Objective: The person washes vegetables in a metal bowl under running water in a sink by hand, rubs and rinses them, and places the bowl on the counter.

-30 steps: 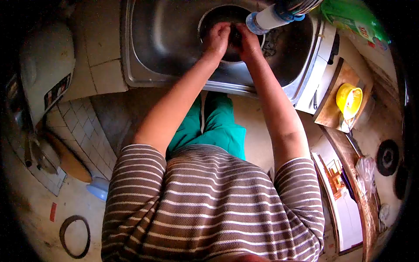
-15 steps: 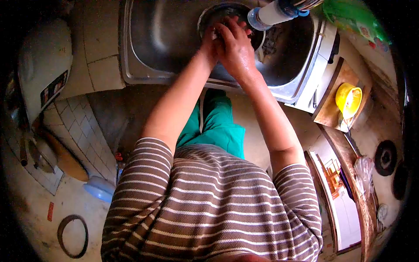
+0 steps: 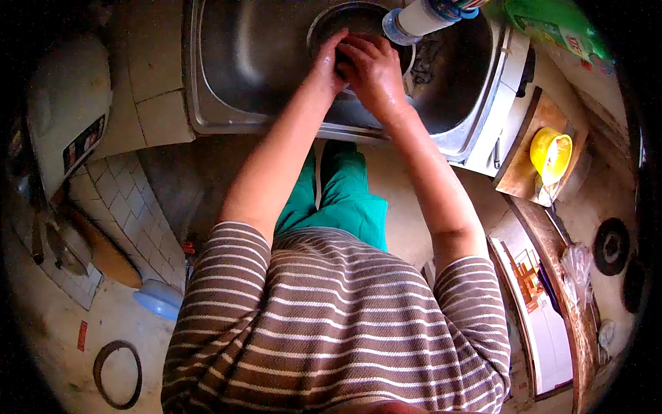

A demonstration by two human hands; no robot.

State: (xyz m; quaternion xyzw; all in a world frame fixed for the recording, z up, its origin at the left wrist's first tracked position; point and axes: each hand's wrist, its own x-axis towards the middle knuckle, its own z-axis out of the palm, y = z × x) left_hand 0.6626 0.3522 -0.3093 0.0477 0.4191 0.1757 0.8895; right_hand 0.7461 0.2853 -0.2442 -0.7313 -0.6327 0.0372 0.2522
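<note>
Both wet hands meet over the metal sink (image 3: 241,119), above a dark round vessel with a light rim (image 3: 317,29). My left hand (image 3: 327,65) has a digit stretched upward; its other fingers are mostly hidden. Across from it, my right hand (image 3: 376,67) bends its fingers toward the left hand, touching or almost touching it. I see no object between them, though the inner palms are out of sight. Just beyond the right hand stands a clear container with blue bands and a white label (image 3: 419,18), thin sticks showing at its far end.
Crumpled dark material (image 3: 426,63) lies in the sink's right part. A yellow bowl (image 3: 550,155) rests on a wooden board (image 3: 517,169) at right. Green plastic packaging (image 3: 555,27) is at upper right, a white appliance (image 3: 69,103) at left, and a blue basin (image 3: 158,299) lower left.
The fingers were spread and layered over the vessel; now the hands sit slightly closer to me, with the right fingers more bent and the left digit raised.
</note>
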